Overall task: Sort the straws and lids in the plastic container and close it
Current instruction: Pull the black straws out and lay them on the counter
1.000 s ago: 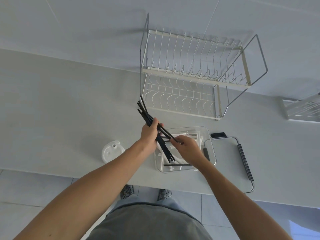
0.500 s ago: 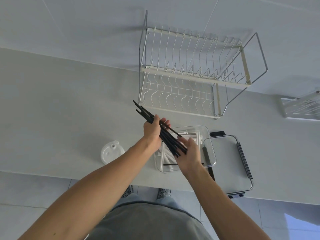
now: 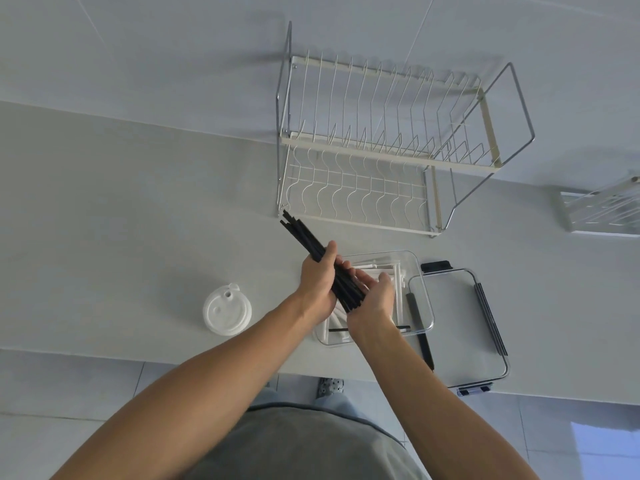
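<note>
I see my left hand [image 3: 317, 282] wrapped around a bundle of black straws [image 3: 311, 249] just above centre frame, fingers clamped on it, the free ends fanning toward the foot of the wire dish rack [image 3: 381, 147]. My right hand [image 3: 372, 299] cups the bundle's lower ends with the palm up and the fingers loosely curled rather than pinching. Both hands hover over the clear plastic container [image 3: 420, 292], which sits open at centre right and already holds white straws [image 3: 367, 266]; one loose black straw [image 3: 337, 330] lies across its near end. The container's lid [image 3: 457, 327] lies flat just to the right, overhanging the near edge of the counter [image 3: 138, 220]. A white cup lid [image 3: 227, 311] waits on the counter at lower left, well apart from the container.

The risk, as I judge it, is the fan: the upper ends are uneven, so a loose left grip could let single straws slide out onto the counter. The bundle may also be longer than the container's short side, though the wide lens makes that hard to tell; lowered crosswise, it would bridge the rim and block the lid.
</note>
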